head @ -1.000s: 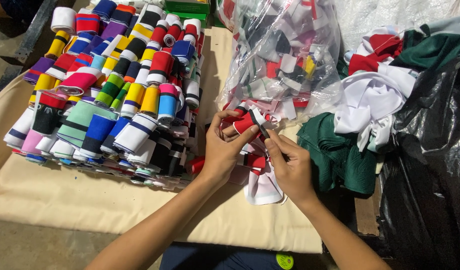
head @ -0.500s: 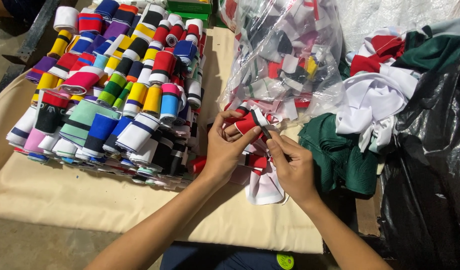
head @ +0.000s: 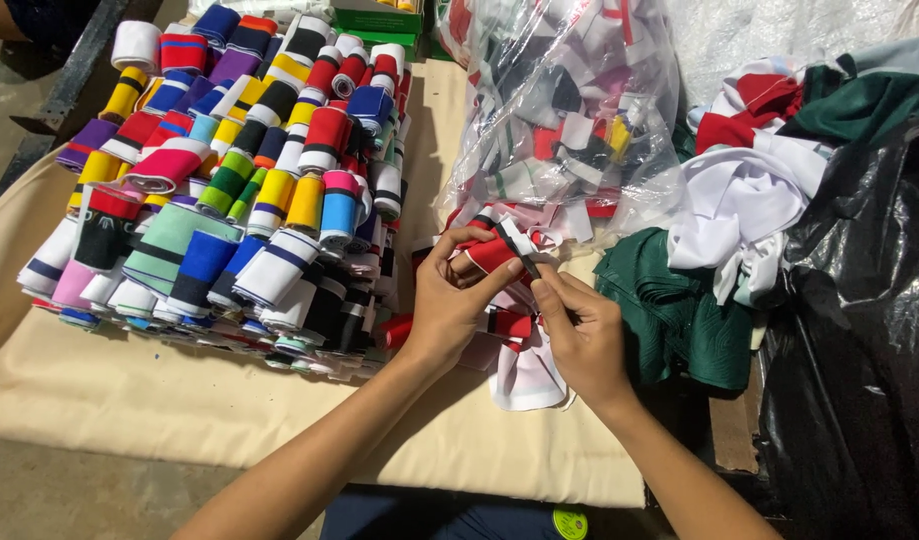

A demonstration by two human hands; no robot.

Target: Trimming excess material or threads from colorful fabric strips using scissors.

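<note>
**A:** What was nearest the camera?

**B:** Two bare forearms reached up from the bottom edge over a beige cloth [head: 179, 400] that covered the table. The left hand [head: 449, 305] curled around a red, white and black striped fabric band [head: 494, 252], thumb and fingers pinching it on both sides. The right hand [head: 579, 335] sat just beside it, fingers pressed together, thumb and forefinger nipping the band's end.

**A:** Where was that band?

**B:** Held just above the cloth, between both hands, over a small heap of loose bands [head: 519, 350] in red, white and black.

**A:** And to the sides?

**B:** On the left stood a large stack of rolled fabric bands [head: 229, 190] in many colours, packed tightly in rows. On the right lay a crumpled dark green garment [head: 669, 300], with a black plastic bag [head: 859, 330] beyond it at the edge.

**A:** Farther back?

**B:** A clear plastic bag [head: 569, 110] stuffed with more bands, touching the heap, and a pile of white, red and green cloth [head: 749, 180] beside it.
</note>
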